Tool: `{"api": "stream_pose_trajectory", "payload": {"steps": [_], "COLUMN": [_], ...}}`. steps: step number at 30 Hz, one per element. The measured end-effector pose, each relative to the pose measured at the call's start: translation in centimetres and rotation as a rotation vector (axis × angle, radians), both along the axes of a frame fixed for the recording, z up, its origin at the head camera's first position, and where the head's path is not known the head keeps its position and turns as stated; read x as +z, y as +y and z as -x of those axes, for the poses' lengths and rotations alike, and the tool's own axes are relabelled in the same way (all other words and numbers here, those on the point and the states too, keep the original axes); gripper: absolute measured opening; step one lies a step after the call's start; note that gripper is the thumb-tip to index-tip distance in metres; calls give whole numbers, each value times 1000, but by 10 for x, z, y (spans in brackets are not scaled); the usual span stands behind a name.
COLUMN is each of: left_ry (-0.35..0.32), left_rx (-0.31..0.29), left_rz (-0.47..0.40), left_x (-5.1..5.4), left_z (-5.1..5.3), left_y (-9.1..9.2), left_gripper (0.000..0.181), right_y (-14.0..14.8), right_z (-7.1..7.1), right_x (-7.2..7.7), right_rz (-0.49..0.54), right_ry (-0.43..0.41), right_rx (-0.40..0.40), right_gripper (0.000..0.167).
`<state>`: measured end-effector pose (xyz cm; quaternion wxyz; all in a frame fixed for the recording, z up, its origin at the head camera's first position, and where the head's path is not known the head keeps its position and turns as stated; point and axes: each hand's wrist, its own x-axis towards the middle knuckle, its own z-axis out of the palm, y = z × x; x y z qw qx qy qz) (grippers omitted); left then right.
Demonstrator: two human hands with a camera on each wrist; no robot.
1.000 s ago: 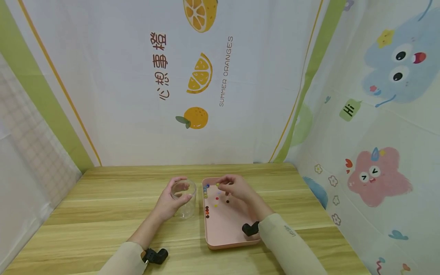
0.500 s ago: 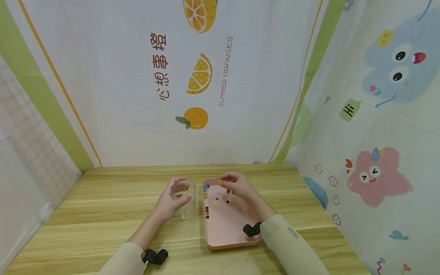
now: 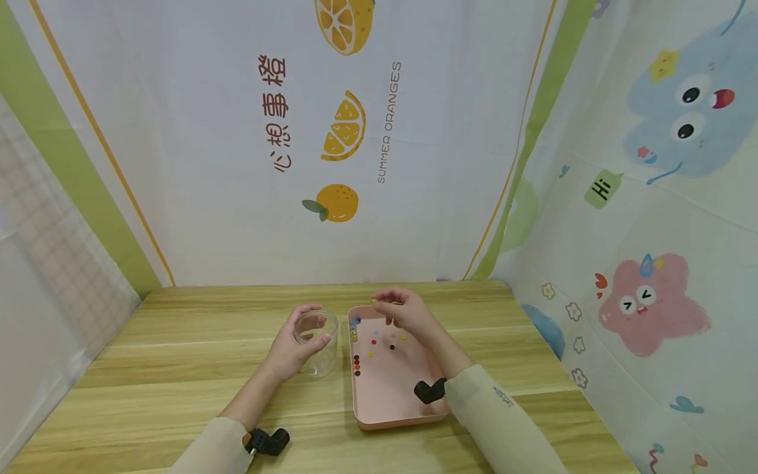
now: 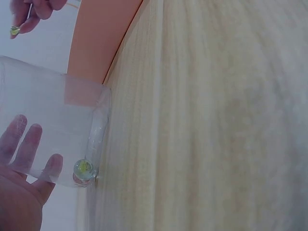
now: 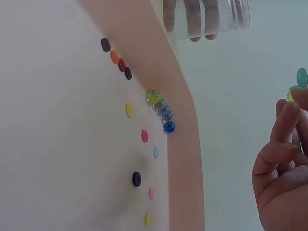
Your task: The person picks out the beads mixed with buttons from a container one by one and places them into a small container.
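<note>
My left hand (image 3: 291,345) grips a clear plastic jar (image 3: 320,363) around its upper part; the jar stands upright on the table, left of the tray. A clear marble with yellow inside (image 4: 83,169) lies at the jar's bottom in the left wrist view. Above the far end of the pink tray (image 3: 397,401), my right hand (image 3: 407,312) pinches a small yellow-green marble (image 4: 15,31) between thumb and fingertips. Several marbles (image 5: 153,97) line the tray's left wall near its far corner. Loose buttons, among them a red one (image 5: 145,136) and a black one (image 5: 136,179), lie on its floor.
Along the tray's left wall sits a row of dark and orange buttons (image 5: 114,57). The wooden table (image 3: 177,368) extends around the tray to a printed cloth (image 3: 237,230) behind and another at the right. Black wrist cameras (image 3: 269,442) stick out from both sleeves.
My right hand has risen from the tray floor with the yellow-green marble, above the far rim, uncovering a yellow button. My left hand and the jar have stayed in place.
</note>
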<state>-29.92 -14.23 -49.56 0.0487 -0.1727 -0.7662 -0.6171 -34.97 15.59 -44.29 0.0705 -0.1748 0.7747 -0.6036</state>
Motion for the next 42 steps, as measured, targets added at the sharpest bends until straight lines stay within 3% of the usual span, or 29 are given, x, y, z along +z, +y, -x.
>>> {"api": "stream_pose_trajectory", "payload": {"steps": [22,31,42], "left_ry": [3,7,4], "left_rx": [-6,-20,-17], "left_rz": [-2,-11,-17], "left_x": [1,0,0], "left_z": [1,2,1], "left_y": [1,0,0], "left_gripper": [63,63,65], "right_y": [-37,-56,-77], "right_z": [-8,-13,-19], "right_x": [29,33,32], "right_rz": [23,12,-50], "right_ry": [45,27,77], "right_rx": [70,110,136], "right_gripper": [29,28,27]}}
